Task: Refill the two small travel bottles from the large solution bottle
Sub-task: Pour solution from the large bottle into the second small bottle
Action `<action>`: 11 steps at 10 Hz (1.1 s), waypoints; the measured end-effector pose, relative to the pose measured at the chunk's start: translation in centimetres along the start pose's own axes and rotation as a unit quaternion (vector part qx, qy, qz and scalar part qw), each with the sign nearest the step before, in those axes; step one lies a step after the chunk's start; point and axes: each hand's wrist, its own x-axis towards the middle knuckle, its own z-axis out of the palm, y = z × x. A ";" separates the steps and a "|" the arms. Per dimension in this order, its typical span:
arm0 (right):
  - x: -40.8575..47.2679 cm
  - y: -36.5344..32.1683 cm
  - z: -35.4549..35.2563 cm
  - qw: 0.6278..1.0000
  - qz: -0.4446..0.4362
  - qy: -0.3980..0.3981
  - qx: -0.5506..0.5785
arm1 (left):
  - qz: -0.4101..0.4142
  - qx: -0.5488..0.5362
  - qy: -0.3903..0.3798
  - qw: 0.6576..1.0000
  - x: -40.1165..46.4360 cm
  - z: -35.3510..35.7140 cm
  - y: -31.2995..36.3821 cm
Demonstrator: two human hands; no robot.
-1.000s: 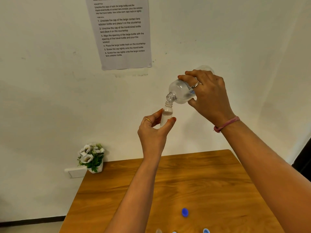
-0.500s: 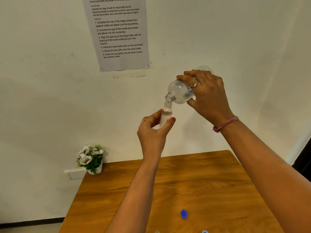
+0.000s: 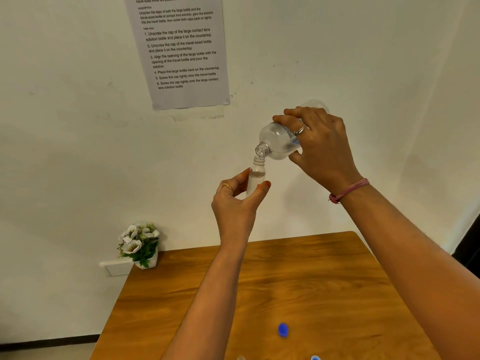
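Note:
My left hand (image 3: 235,203) pinches a small clear travel bottle (image 3: 255,176) upright, held high above the table with its mouth uncapped. My right hand (image 3: 320,149) grips the large clear solution bottle (image 3: 278,140), tilted down to the left. The large bottle's open neck sits just above the small bottle's mouth. Liquid fills the travel bottle to about its shoulder. A blue cap (image 3: 283,329) lies on the wooden table (image 3: 324,281). Another blue cap (image 3: 315,357) and the top of a second small bottle (image 3: 241,358) peek in at the bottom edge.
A small pot of white flowers (image 3: 140,245) stands at the table's back left corner against the white wall. A printed instruction sheet (image 3: 181,50) hangs on the wall above. A dark doorway edge (image 3: 470,250) shows at the right.
Both hands and bottles hold nearly the same pose. The liquid level in the small travel bottle has risen slightly. The camera view has shifted a little.

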 end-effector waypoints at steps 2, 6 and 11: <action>-0.1 0.1 0.0 1.000 -0.003 -0.001 -0.004 | 0.000 0.001 0.001 1.000 0.0 0.2 -0.2; 0.0 0.1 -0.2 1.000 -0.001 0.000 -0.008 | 0.001 -0.005 0.002 1.000 0.2 0.3 -0.1; 0.0 0.2 -0.2 1.000 0.000 -0.004 -0.010 | -0.003 -0.007 -0.003 1.000 0.1 0.4 -0.3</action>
